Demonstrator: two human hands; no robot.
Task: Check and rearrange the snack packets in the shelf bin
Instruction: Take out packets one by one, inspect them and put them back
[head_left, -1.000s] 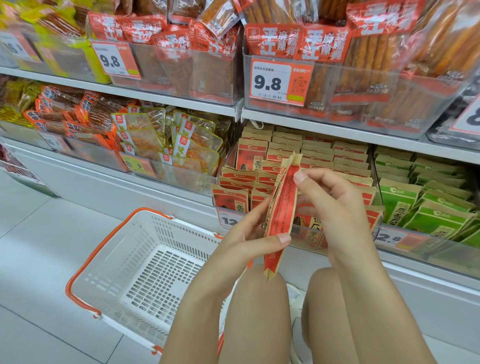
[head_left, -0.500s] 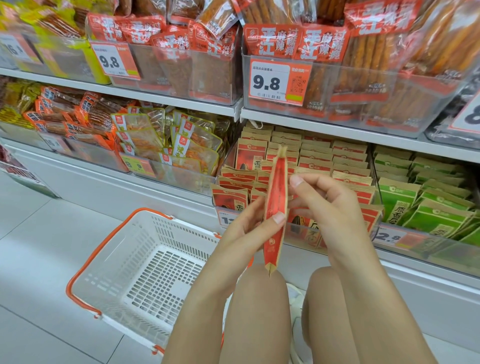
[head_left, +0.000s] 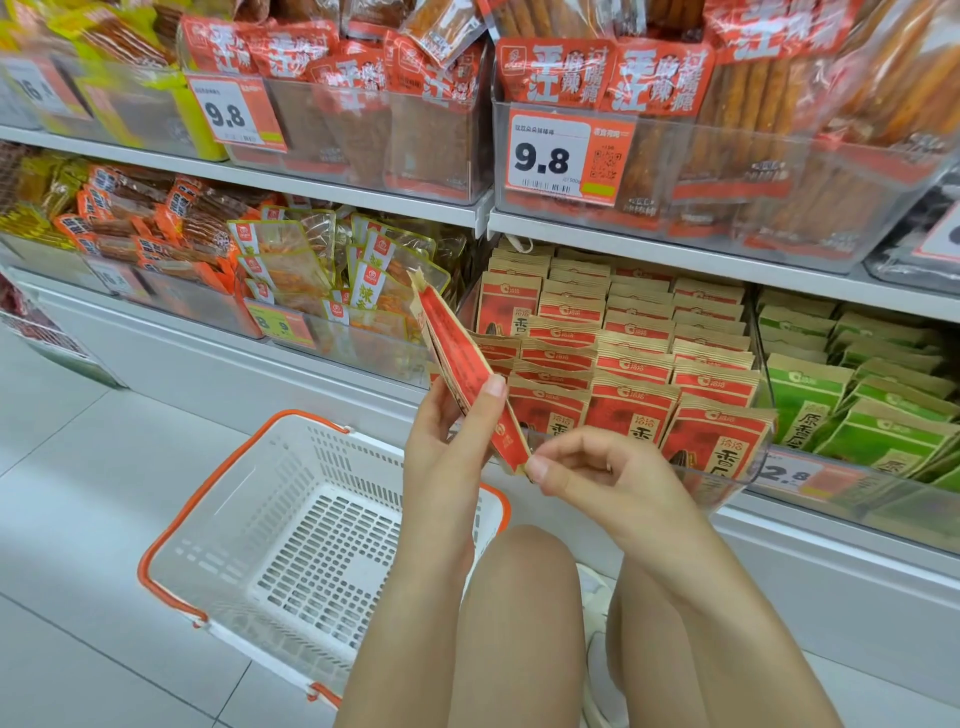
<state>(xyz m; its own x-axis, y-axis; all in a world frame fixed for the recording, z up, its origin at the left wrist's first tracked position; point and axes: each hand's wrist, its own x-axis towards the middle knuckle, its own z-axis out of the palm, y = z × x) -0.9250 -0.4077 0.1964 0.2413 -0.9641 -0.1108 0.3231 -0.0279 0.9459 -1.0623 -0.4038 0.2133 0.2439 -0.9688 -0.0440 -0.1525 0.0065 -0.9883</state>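
Note:
A red and tan snack packet (head_left: 462, 364) is held edge-on in front of the low shelf, tilted with its top to the upper left. My left hand (head_left: 449, 447) grips its middle, thumb on the red side. My right hand (head_left: 587, 467) pinches the packet's bottom corner. Behind them a clear shelf bin (head_left: 727, 480) holds several rows of the same red packets (head_left: 634, 374), standing upright.
A white shopping basket with an orange rim (head_left: 171, 525) stands on the tiled floor at my left knee. Green packets (head_left: 872, 410) fill the bin to the right. Clear bins with 9.8 price tags (head_left: 566, 156) sit on the shelf above.
The packet has tilted from nearly upright to leaning left. My right hand has dropped from the packet's upper part to its bottom corner. The view has shifted closer to the shelf.

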